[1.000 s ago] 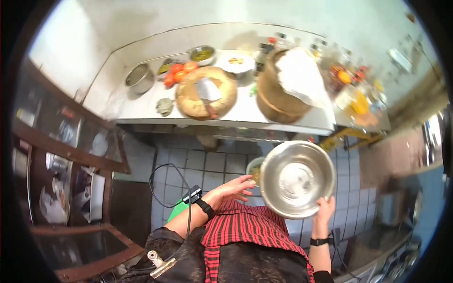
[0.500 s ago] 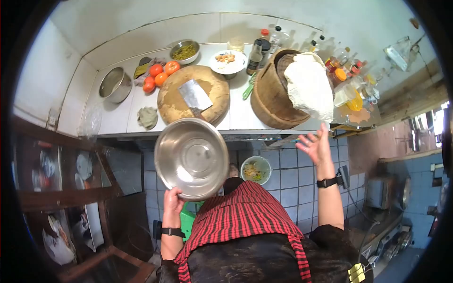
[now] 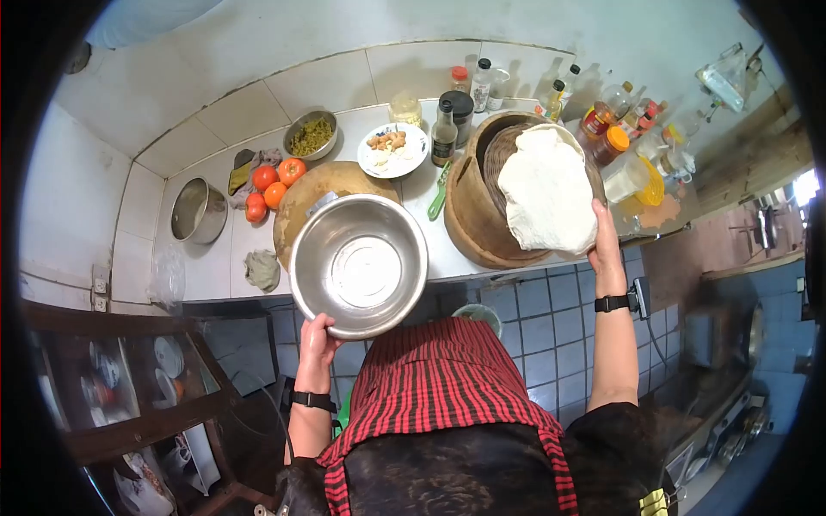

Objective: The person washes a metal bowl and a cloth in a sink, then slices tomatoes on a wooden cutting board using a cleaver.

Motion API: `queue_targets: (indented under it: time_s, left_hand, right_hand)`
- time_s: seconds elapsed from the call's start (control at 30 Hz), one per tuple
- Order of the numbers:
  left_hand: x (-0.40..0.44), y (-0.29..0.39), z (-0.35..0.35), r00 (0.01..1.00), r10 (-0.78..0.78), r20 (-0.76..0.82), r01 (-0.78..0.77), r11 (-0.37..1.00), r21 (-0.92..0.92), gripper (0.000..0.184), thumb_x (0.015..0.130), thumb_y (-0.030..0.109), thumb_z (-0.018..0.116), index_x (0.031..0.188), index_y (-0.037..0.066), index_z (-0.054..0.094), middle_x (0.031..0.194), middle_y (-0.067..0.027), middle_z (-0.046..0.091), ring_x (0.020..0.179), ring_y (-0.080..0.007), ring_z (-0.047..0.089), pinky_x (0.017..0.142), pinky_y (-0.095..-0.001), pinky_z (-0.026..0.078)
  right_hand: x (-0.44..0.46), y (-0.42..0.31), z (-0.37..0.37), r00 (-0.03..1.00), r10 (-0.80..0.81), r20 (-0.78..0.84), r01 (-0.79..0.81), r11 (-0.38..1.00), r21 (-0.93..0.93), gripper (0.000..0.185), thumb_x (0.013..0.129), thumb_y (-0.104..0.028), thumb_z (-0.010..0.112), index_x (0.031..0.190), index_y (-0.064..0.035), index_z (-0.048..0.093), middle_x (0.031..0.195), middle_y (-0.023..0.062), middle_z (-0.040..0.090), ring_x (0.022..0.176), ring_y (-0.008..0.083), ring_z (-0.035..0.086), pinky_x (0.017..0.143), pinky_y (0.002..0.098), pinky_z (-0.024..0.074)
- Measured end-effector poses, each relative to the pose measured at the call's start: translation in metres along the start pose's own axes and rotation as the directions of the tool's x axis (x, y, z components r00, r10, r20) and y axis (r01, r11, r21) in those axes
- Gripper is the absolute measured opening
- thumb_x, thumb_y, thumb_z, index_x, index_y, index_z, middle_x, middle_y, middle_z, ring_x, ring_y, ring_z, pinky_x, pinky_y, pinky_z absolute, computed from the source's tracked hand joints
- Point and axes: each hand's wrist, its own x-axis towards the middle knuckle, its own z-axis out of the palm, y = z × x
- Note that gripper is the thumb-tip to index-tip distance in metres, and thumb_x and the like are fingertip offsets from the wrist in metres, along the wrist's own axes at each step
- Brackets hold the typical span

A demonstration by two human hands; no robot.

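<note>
My left hand (image 3: 318, 341) is closed on the near rim of a wide stainless steel bowl (image 3: 360, 267). Nothing shows inside the bowl, which hangs over the counter's front edge and hides part of the round wooden chopping board (image 3: 301, 193). Only a bit of the cleaver (image 3: 323, 203) shows behind its rim. At the right, my right hand (image 3: 607, 241) grips the right edge of a folded white cloth (image 3: 551, 191). This cloth lies over a woven piece (image 3: 506, 153) on top of a wooden steamer barrel (image 3: 465, 202). The fingers are partly hidden beneath the edge.
Tomatoes (image 3: 274, 194), a bowl of chopped greens (image 3: 311, 136) and a plate of ginger and garlic (image 3: 392, 150) stand behind the board. A pot (image 3: 198, 211) is at left. A green-handled peeler (image 3: 439, 191) and bottles (image 3: 444, 133) flank the barrel. A bucket (image 3: 478, 316) sits below.
My right hand has moved from open in the air to the white cloth's edge and closed there. The bowl in my left hand now covers most of the cleaver; the view has shifted.
</note>
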Motion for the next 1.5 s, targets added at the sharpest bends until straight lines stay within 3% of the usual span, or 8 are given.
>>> queue_targets:
  time_s: [0.23,0.47,0.63,0.93,1.13,1.2,1.3,1.5]
  left_hand:
    - [0.047,0.017,0.031,0.995,-0.087,0.038,0.083,0.993,0.084,0.029,0.076,0.007,0.047,0.101,-0.006,0.052,0.088,-0.0158,0.061,0.066,-0.0272,0.061,0.051,-0.0371,0.051]
    - [0.079,0.036,0.022,0.980,-0.187,0.070,0.177,0.975,0.132,0.032,0.077,0.007,0.048,0.104,-0.010,0.052,0.092,-0.0174,0.061,0.078,-0.0308,0.065,0.065,-0.0455,0.058]
    - [0.086,0.050,-0.015,0.990,-0.137,0.023,0.137,0.990,0.013,0.038,0.076,0.007,0.048,0.112,-0.007,0.049,0.099,-0.0172,0.060,0.084,-0.0297,0.064,0.069,-0.0448,0.058]
    - [0.132,0.077,-0.043,0.999,-0.002,-0.034,0.002,1.000,-0.022,0.046,0.084,0.012,0.056,0.126,-0.001,0.043,0.108,-0.0138,0.059,0.090,-0.0269,0.064,0.071,-0.0403,0.058]
    - [0.101,0.078,-0.027,0.810,-0.561,0.170,0.546,0.827,0.133,0.068,0.085,0.052,0.061,0.132,0.006,0.044,0.122,-0.0153,0.054,0.104,-0.0276,0.059,0.080,-0.0348,0.052]
    - [0.093,0.072,-0.003,0.635,-0.562,0.530,0.412,0.827,0.383,0.068,0.088,0.049,0.059,0.136,0.005,0.040,0.120,-0.0122,0.055,0.102,-0.0234,0.060,0.080,-0.0321,0.051]
    - [0.100,0.063,0.072,0.709,-0.386,0.591,-0.027,0.821,0.570,0.073,0.088,0.044,0.060,0.140,0.001,0.033,0.124,-0.0143,0.053,0.113,-0.0189,0.053,0.089,-0.0295,0.046]
    - [0.144,0.027,0.252,0.646,0.019,0.763,-0.492,0.774,0.398,0.073,0.096,0.053,0.034,0.141,-0.004,0.029,0.150,-0.0185,0.025,0.140,-0.0262,0.022,0.115,-0.0326,0.014]
  right_hand:
    - [0.004,0.009,-0.006,0.990,0.124,0.062,-0.134,0.968,0.210,0.049,0.096,-0.033,0.046,0.132,0.0001,0.045,0.130,0.0104,0.053,0.117,0.0203,0.052,0.099,0.0343,0.0411]
    - [0.003,-0.016,0.027,0.983,-0.077,-0.164,0.080,0.997,0.012,0.041,0.099,-0.030,0.044,0.115,0.0059,0.055,0.108,0.0148,0.062,0.092,0.0201,0.063,0.082,0.0334,0.0498]
    - [0.038,0.030,-0.010,0.922,-0.274,-0.275,0.113,0.868,-0.483,0.045,0.098,-0.033,0.044,0.120,0.0060,0.049,0.123,0.0162,0.052,0.108,0.0224,0.052,0.093,0.0336,0.0406]
    - [0.064,0.023,-0.011,0.968,0.222,-0.120,-0.204,0.968,0.144,0.061,0.093,-0.045,0.043,0.136,-0.0014,0.041,0.136,0.0127,0.047,0.124,0.0263,0.046,0.105,0.0378,0.0356]
    - [0.040,0.022,-0.011,0.973,0.007,-0.232,-0.012,1.000,-0.021,0.055,0.095,-0.041,0.041,0.134,-0.0028,0.043,0.134,0.0107,0.049,0.122,0.0256,0.047,0.105,0.0368,0.0350]
    - [0.041,0.015,0.002,0.975,0.084,-0.208,-0.064,0.993,0.102,0.054,0.095,-0.042,0.040,0.133,-0.0038,0.046,0.131,0.0099,0.052,0.119,0.0248,0.050,0.103,0.0364,0.0375]
    - [0.057,0.030,-0.021,0.988,0.065,-0.137,-0.048,0.991,0.127,0.053,0.094,-0.042,0.039,0.131,-0.0046,0.047,0.129,0.0102,0.053,0.116,0.0243,0.052,0.101,0.0363,0.0398]
    - [0.029,0.028,0.014,0.992,-0.011,-0.128,0.005,0.999,-0.045,0.057,0.093,-0.044,0.039,0.133,-0.0046,0.044,0.131,0.0107,0.051,0.118,0.0242,0.051,0.101,0.0374,0.0395]
